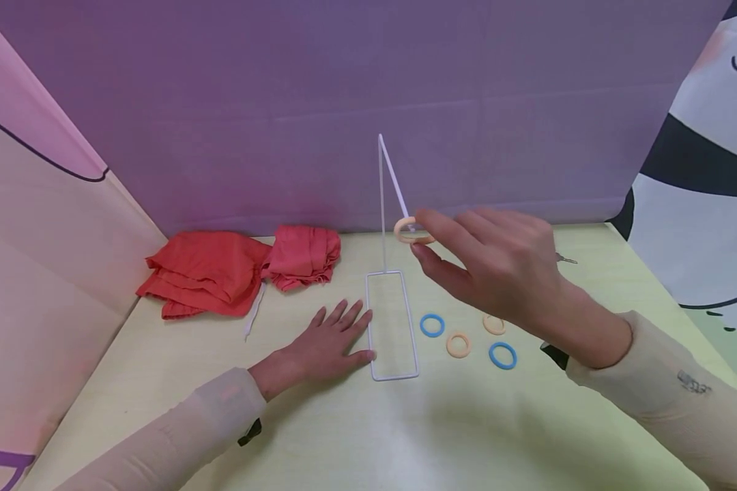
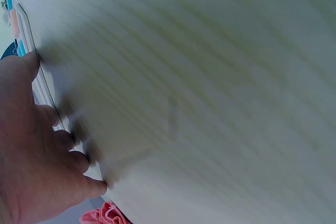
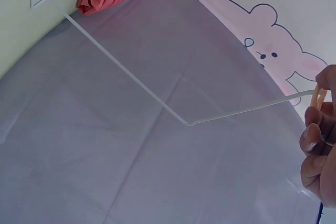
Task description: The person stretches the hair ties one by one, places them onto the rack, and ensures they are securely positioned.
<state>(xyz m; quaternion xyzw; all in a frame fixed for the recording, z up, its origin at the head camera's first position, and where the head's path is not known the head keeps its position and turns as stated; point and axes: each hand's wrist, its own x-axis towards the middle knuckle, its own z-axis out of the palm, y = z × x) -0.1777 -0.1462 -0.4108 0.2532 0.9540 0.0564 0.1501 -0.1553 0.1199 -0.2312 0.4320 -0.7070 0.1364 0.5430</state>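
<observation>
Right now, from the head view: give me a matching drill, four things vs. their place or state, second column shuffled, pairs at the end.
Things:
1. left hand
2. right hand
3. red cloths
4. blue rings

Places or states:
A. lying loose on the table, right of the wire stand's base
B. pinching a peach ring at the tip of the wire stand
C. bunched at the back left, by the purple backdrop
D. flat on the table, fingers against the stand's base frame

Pairs: 1-D, 2-B, 3-C, 4-A
</observation>
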